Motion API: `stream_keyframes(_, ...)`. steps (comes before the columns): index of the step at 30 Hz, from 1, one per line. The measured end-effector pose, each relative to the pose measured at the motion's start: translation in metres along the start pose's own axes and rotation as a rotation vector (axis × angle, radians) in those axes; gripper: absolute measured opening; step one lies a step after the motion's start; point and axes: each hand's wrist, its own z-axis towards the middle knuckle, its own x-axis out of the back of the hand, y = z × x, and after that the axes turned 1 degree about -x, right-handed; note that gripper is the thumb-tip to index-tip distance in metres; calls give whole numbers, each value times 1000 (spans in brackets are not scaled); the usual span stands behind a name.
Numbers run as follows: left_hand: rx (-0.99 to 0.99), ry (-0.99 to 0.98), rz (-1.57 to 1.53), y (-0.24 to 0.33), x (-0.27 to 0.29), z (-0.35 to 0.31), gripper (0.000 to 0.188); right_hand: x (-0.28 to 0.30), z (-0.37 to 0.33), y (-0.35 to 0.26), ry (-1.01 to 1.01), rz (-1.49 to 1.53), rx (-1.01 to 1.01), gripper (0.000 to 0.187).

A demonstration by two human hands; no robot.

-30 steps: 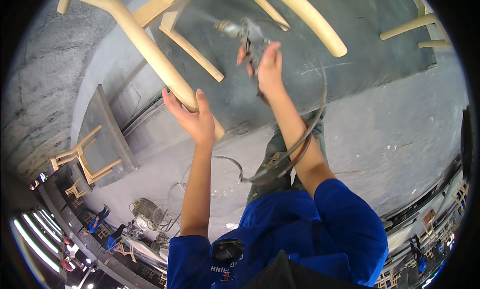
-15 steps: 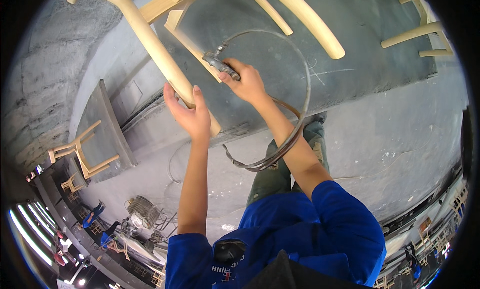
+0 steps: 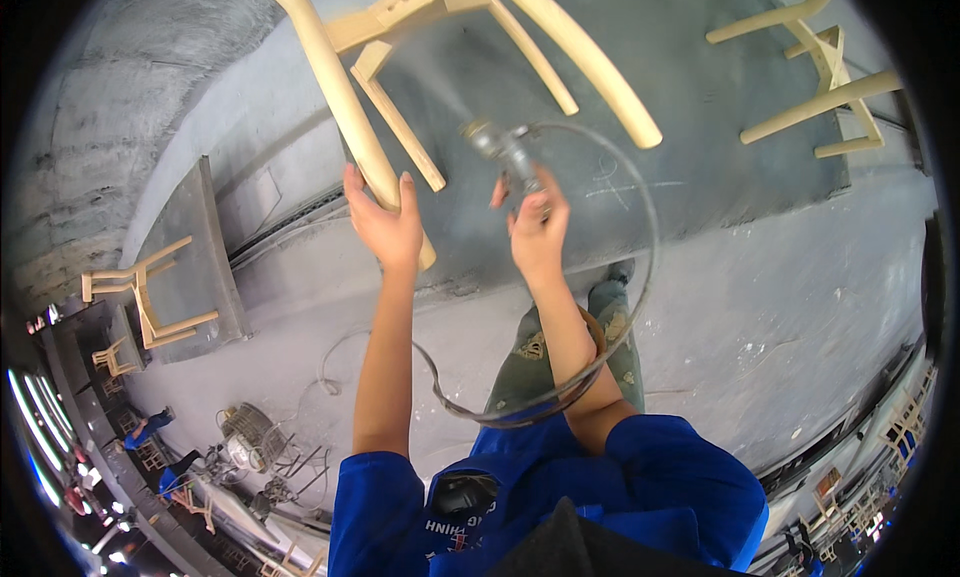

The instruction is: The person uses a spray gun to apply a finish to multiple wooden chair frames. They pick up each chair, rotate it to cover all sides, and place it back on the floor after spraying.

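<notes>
My left hand point(image 3: 388, 225) is closed around the lower part of a thick pale leg of a wooden chair frame point(image 3: 340, 92), near its end. The frame lies over a dark grey work surface, with its crosspiece and other legs reaching up and right. My right hand point(image 3: 538, 225) grips a metal spray gun point(image 3: 498, 147), slightly blurred by motion. A pale mist fans from the nozzle up and left toward the frame's crosspiece. From the gun a thin hose point(image 3: 652, 227) loops right and down, around my right forearm.
Another wooden frame point(image 3: 825, 87) rests at the right of the grey work surface point(image 3: 690, 177). A further frame point(image 3: 150, 292) stands on a slab at left. Near a round caged fan point(image 3: 250, 439) are cables on the floor, and people in blue are farther off.
My right hand has swung the spray gun right, away from the slim rail, and tilted it up; mist now shows. The chair frame has shifted slightly in view, still held by my left hand.
</notes>
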Motion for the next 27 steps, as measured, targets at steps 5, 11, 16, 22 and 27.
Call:
stream_keyframes(5, -14, 29, 97, 4, 12, -24, 76, -14, 2, -48, -320, 33, -24, 83)
stream_keyframes(11, 19, 22, 79, 6, 26, -60, 73, 0, 42, -101, -187, -190, 6, 69)
stream_keyframes(16, 47, -55, 150, 4, 32, -85, 73, 29, 10, -136, -53, -350, 216, 74)
stream_keyframes(22, 16, -127, 139, 4, 45, -119, 81, -27, 21, -174, -304, -176, 350, 100)
stream_keyframes(27, -74, -190, 174, -6, 56, -138, 82, -85, 73, -210, -360, -50, 540, 96)
